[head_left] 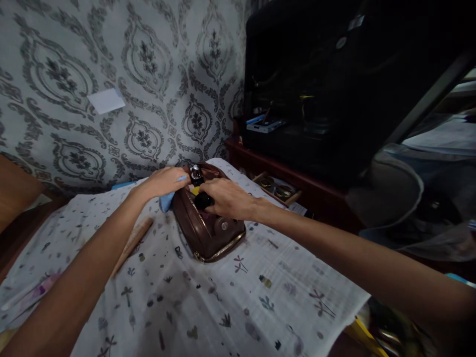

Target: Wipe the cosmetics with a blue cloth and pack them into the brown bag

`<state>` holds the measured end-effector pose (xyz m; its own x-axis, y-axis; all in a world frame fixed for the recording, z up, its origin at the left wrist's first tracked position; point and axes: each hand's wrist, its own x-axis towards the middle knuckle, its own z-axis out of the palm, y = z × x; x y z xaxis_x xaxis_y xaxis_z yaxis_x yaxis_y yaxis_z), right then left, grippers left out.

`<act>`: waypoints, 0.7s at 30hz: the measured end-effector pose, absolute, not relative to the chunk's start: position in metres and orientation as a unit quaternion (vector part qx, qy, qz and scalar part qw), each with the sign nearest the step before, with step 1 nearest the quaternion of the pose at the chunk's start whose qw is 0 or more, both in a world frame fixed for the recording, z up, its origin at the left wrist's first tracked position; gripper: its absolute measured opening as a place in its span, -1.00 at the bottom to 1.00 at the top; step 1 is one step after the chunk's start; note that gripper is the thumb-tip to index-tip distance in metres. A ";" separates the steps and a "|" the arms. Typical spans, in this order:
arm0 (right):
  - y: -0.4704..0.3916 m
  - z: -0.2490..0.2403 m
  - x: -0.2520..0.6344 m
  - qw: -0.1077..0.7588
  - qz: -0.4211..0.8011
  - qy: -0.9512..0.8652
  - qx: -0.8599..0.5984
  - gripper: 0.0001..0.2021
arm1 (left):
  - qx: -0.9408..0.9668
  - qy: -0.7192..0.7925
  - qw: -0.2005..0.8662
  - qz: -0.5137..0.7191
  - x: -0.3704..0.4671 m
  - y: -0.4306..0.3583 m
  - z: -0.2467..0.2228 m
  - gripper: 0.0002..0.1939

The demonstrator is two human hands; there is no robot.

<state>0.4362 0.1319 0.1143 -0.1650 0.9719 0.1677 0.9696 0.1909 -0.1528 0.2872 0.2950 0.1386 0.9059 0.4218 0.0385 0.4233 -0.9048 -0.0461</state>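
A dark brown leather bag (189,225) with gold zippers lies on the patterned cloth (208,297), its top open. My left hand (165,181) rests at the bag's far left edge, fingers bent over the rim, with a blue cloth (166,201) beneath it. At the bag's opening, my right hand (228,198) has its fingers closed on a black round item (203,200). A dark bottle with a silver cap (197,174) stands in the opening between the hands, near something yellow (195,190).
A tan stick-like item (132,243) lies left of the bag. Beyond the cloth's right edge, a small wooden tray (293,197) holds round gold items. A large black screen (316,99) stands at the right, and patterned wallpaper (148,64) rises behind.
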 end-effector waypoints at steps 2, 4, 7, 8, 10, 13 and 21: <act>0.131 0.114 0.437 0.124 0.008 -0.753 -0.647 -0.69 | -0.974 -0.220 0.036 -0.038 0.286 0.285 0.137 -0.59; 0.131 0.113 0.437 0.142 0.006 -0.743 -0.654 -0.63 | -0.971 -0.223 0.042 -0.077 0.285 0.273 0.135 -0.57; 0.132 0.111 0.438 0.165 0.009 -0.735 -0.658 -0.58 | -0.962 -0.233 0.052 -0.134 0.283 0.255 0.132 -0.56; 0.133 0.111 0.437 0.172 0.012 -0.733 -0.658 -0.58 | -0.958 -0.236 0.056 -0.151 0.283 0.251 0.131 -0.56; 0.135 0.111 0.437 0.191 0.018 -0.732 -0.654 -0.60 | -0.956 -0.231 0.055 -0.170 0.283 0.244 0.130 -0.56; 0.135 0.113 0.436 0.237 0.037 -0.724 -0.647 -0.66 | -0.966 -0.216 0.011 -0.144 0.284 0.240 0.131 -0.55; 0.134 0.120 0.431 0.312 0.080 -0.664 -0.675 -0.72 | -0.974 -0.214 -0.048 -0.049 0.278 0.242 0.137 -0.51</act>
<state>0.4308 0.1337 0.1198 0.1045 0.9461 0.3067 0.8466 0.0772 -0.5266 0.2778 0.2417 0.1374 0.9034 0.4221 0.0755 0.4127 -0.9037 0.1143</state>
